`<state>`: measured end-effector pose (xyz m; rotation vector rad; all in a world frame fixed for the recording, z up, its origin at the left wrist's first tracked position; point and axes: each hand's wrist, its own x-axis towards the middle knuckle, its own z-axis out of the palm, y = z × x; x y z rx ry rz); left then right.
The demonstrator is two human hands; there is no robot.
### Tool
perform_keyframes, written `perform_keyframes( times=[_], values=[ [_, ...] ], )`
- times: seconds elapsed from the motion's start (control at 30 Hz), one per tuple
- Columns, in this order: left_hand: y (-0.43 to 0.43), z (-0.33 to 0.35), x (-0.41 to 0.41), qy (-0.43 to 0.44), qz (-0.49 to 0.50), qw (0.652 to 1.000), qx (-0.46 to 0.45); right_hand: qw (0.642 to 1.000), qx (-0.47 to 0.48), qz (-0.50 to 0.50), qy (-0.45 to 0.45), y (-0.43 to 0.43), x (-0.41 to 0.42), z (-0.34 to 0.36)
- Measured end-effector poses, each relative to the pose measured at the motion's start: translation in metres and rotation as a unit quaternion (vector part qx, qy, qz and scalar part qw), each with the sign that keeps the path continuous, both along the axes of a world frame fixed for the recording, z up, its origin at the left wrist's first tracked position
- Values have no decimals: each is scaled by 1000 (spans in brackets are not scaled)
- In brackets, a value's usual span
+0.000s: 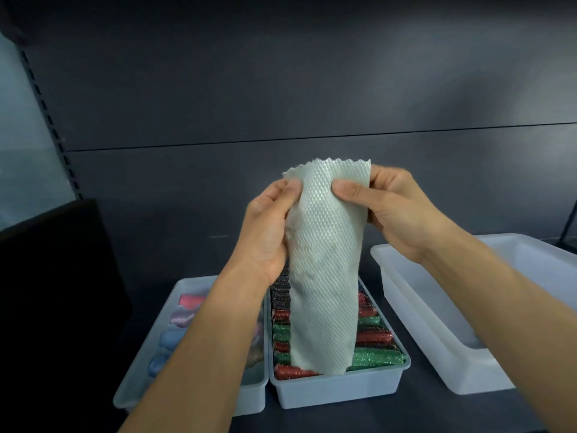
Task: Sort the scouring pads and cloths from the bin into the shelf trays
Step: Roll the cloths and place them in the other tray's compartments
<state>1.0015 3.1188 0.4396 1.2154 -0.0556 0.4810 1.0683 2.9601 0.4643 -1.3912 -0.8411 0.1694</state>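
A pale green-white textured cloth (324,276) with a zigzag top edge hangs upright in front of me. My left hand (268,226) pinches its upper left edge and my right hand (387,210) pinches its upper right edge. The cloth's lower end hangs over the middle tray (337,390), which is packed with red, green and dark glittery scouring pads (374,339). A left tray (150,364) holds rolled pink, lilac and blue cloths (175,335), partly hidden by my left forearm. On the right stands a white tray (415,301) whose visible inside looks bare.
All three trays sit on a dark shelf with a dark back panel (281,89). A black box-like object (59,276) stands at the left. A slotted shelf upright (46,110) runs up the left side.
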Motion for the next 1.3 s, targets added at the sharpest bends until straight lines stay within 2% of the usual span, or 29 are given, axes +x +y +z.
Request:
perform_keyframes(
  times=[0.1,0.23,0.4,0.57,0.67,0.73,0.93,1.2,1.3],
  values=[
    [8,-3,-1,-7,17,1000,7,1000,-3,6,22,-6,4,-1],
    [-3,0,1,-23,-29,999,6,998,12,57,17,1,-3,-3],
    [-14,7,9,-11,-39,999,4,998,30,-17,-44,16,-3,2],
    [-18,13,13,24,22,999,1,997,18,-9,-71,17,-4,10],
    [-15,8,15,20,91,996,4,996,29,-44,-78,20,-5,15],
    [-14,-4,11,10,94,996,6,993,27,-75,-86,23,-5,19],
    [-30,-47,2,31,-15,993,115,983,28,-152,-100,31,0,22],
    [-37,-68,-8,19,-19,992,127,970,31,-222,-96,30,15,17],
    [-33,-73,-12,7,9,984,176,968,41,-240,-56,27,25,12]
  ],
)
